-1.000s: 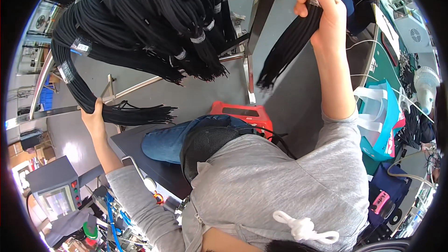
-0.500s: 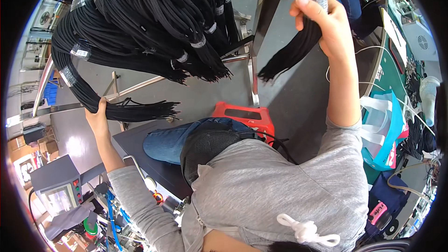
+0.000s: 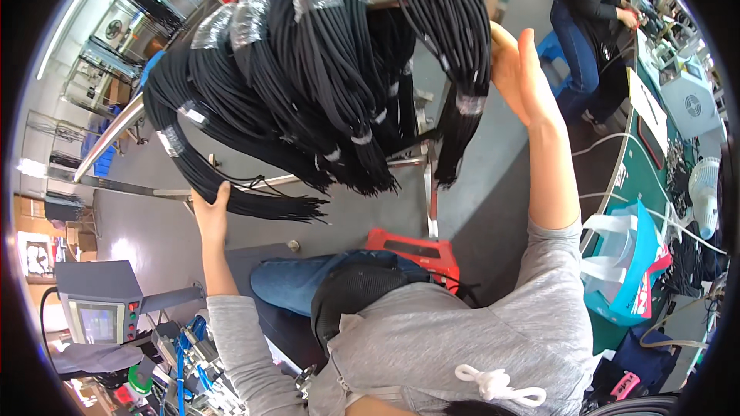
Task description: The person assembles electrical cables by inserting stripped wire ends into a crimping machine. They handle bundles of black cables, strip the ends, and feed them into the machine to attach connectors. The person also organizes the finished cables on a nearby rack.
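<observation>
Several thick bundles of black cables (image 3: 308, 100) hang over a metal rack rail, bound with clear wrap. At the rack's left, my left hand (image 3: 211, 214) is closed round the lower end of one cable bundle (image 3: 231, 199), whose loose tips fan out to the right. My right hand (image 3: 524, 81) is open, thumb and fingers stretched, at the right side of another cable bundle (image 3: 455, 38). That bundle hangs down from the rail, with a clear band (image 3: 470, 105) near its end. Whether my right fingertips touch it is hard to tell.
A red plastic stool (image 3: 432, 254) stands by my legs. To the right, a green workbench (image 3: 617, 219) carries a teal bag (image 3: 636, 262) and a white lamp-like item (image 3: 703, 192). A co-worker (image 3: 590, 15) sits beyond. At lower left is a machine control box (image 3: 100, 304).
My right hand has moved up with its cable bundle to the rack and has let go; the bundle now hangs there. My left hand still holds its bundle. The view has shifted.
</observation>
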A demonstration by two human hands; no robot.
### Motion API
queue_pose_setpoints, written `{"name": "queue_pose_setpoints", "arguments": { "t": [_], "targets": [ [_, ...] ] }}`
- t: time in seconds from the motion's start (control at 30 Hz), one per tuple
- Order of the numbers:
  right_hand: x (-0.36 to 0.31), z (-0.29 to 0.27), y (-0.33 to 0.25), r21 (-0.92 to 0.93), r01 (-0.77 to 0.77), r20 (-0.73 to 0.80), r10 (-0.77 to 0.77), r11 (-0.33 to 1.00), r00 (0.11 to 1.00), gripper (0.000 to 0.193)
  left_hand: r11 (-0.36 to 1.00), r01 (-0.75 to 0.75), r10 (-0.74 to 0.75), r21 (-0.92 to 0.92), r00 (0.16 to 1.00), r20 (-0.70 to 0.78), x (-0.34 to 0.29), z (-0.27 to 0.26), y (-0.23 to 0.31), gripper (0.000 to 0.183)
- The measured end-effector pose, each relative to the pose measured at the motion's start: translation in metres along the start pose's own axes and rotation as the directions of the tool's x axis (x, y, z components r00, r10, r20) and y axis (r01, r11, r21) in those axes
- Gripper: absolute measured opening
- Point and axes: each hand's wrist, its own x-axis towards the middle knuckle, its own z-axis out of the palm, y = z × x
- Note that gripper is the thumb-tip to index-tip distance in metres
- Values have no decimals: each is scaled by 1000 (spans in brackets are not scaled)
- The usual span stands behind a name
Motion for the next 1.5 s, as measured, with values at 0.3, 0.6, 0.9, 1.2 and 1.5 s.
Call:
{"name": "queue_pose_setpoints", "arguments": {
  "t": [0.3, 0.6, 0.9, 1.2, 1.5],
  "targets": [
    [58, 28, -2, 218, -167, 7, 169, 962, 986, 54, 997, -15, 20, -72, 998, 67, -9, 5, -32, 58],
    [60, 58, -21, 192, -203, -59, 218, 960, 974, 47, 980, 64, -76, 188, 995, 60, -50, -61, -38, 47],
    [64, 158, -141, 41, 380, -34, -379, 924, 925, 26, 948, -312, 315, 56, 948, -53, -76, -65, 106, 50],
    [-78, 405, -216, 143, 947, 688, -717, 289, 115, 52, 335, -663, 521, -670, 723, -455, -179, -66, 186, 52],
    [-68, 381, -96, 350, 921, 341, -939, 172, 46, 49, 315, -803, -25, -506, 526, -850, -231, -97, 239, 47]
  ]
}}
